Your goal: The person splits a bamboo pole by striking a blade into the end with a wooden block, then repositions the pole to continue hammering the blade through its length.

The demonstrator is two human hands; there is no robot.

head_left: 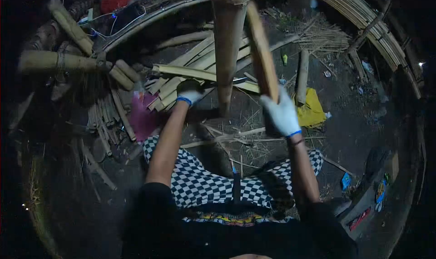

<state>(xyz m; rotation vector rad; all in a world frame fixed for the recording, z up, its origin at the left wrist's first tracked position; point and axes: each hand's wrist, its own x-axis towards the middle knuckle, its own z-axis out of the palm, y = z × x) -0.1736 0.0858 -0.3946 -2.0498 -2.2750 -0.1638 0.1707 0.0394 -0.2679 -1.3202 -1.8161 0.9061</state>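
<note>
My left hand (193,95), in a white glove with a blue cuff and a dark front, is closed around the handle of a knife. Only part of the thin knife blade (240,80) shows, at the right edge of an upright bamboo pole (228,36); the pole hides the middle. My right hand (281,111), gloved too, grips the lower end of a thick wooden stick (263,54). The stick is tilted, its top leaning toward the pole, and slightly blurred. Split bamboo strips (195,70) lie in a pile behind my left hand.
A pink bag (143,116) sits at left and a yellow bag (312,109) at right. Bamboo poles (63,61) are tied together at far left. Thin sticks (324,36) lie bundled at the back. Scraps litter the ground around my checkered trousers (204,181).
</note>
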